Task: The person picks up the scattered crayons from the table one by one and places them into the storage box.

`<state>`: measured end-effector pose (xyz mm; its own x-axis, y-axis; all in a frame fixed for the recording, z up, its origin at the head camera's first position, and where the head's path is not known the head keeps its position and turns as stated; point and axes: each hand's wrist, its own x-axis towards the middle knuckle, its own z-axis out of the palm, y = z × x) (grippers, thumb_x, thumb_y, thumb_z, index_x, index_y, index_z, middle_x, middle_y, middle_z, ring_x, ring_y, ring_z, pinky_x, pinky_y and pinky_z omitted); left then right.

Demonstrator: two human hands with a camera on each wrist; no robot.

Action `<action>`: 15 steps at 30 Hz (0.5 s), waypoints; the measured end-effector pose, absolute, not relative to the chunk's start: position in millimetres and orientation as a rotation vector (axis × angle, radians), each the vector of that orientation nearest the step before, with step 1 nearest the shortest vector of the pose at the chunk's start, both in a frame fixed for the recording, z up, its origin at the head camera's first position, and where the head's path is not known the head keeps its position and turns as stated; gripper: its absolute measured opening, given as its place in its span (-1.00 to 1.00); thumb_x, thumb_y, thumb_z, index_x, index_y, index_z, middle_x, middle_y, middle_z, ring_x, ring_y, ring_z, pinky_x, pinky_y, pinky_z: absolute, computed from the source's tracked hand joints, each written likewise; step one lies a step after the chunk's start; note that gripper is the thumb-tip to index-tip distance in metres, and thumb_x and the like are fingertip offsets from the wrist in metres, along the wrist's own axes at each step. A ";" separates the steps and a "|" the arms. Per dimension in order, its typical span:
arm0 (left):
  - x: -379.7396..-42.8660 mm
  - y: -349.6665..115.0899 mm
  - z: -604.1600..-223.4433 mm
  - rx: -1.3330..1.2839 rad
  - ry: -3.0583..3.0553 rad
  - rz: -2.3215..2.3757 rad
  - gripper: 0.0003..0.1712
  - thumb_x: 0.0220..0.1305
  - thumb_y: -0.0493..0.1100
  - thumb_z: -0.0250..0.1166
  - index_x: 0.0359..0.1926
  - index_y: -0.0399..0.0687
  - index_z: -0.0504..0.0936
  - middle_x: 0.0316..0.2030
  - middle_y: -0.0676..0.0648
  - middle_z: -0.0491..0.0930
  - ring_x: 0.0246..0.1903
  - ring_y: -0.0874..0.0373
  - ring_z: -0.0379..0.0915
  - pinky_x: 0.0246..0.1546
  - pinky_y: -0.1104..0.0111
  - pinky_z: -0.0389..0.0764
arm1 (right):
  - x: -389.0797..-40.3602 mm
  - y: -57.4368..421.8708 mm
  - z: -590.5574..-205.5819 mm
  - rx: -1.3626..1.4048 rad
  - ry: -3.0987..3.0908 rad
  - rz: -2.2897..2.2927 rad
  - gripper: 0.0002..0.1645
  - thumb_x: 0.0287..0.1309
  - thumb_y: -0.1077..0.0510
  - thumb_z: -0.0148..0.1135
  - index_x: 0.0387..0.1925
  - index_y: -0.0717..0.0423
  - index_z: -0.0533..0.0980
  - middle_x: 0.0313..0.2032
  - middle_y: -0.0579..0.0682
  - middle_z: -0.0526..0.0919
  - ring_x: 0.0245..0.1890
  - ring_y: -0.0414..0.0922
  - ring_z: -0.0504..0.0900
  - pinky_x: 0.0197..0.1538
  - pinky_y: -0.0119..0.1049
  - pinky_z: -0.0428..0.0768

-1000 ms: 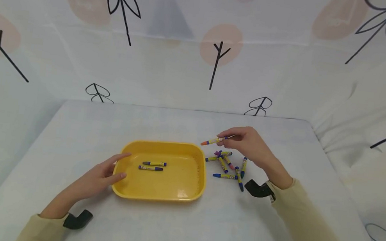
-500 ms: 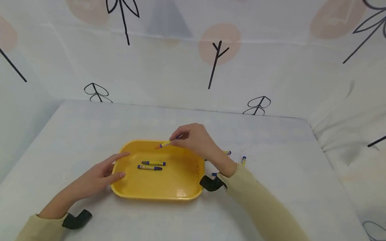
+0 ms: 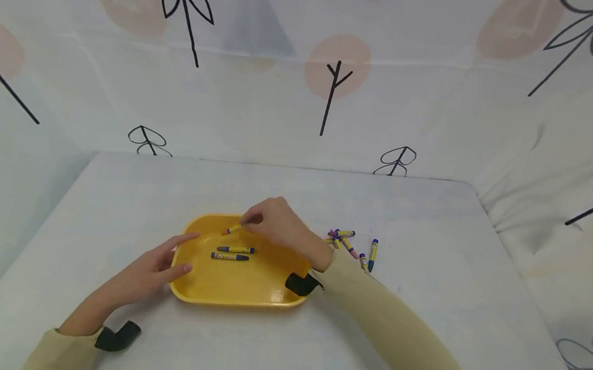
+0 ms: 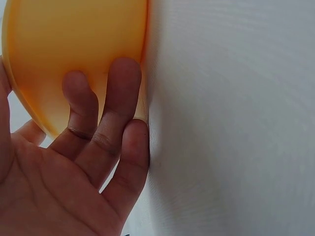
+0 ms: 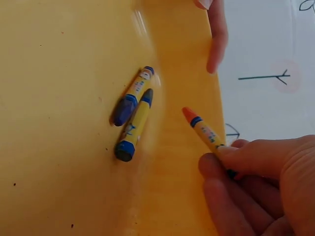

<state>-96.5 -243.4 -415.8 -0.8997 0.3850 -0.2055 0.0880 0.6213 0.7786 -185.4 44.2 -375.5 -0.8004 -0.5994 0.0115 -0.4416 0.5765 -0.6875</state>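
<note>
My right hand [image 3: 277, 224] pinches an orange crayon [image 5: 205, 133] between thumb and fingertips. It is over the back part of a yellow tray [image 3: 240, 303], the orange tip pointing left. Two dark-tipped crayons, one blue-purple [image 5: 126, 109] and one greyish [image 5: 137, 125], lie side by side on the tray floor, apart from the held one. At the tray's left end my left hand [image 3: 152, 269] holds the rim, thumb and index finger reaching over it. In the left wrist view, the other fingers [image 4: 123, 83] bend against the tray's outer wall.
Right of the tray lies a loose pile of several crayons [image 3: 347, 246], partly hidden by the right forearm. One blue crayon [image 3: 373, 255] lies at its right side. A white cloth covers the table [image 3: 166, 183], and a patterned cloth [image 3: 261, 103] hangs behind it.
My right hand has carried the orange crayon leftward from above the pile to over the tray, then lowered it. The left hand and the two crayons in the tray stay put.
</note>
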 end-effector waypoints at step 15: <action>-96.3 -244.0 -417.7 0.386 2.510 1.153 -0.27 0.42 0.07 0.23 0.51 0.18 0.17 -0.33 -0.08 0.44 -0.40 0.07 0.41 -0.41 0.33 0.41 | -185.3 35.4 -385.4 -0.964 2.625 -0.632 -0.76 0.27 0.16 0.34 -0.04 -0.01 0.72 -0.13 -0.13 0.73 -0.26 -0.28 0.59 -0.22 -0.44 0.52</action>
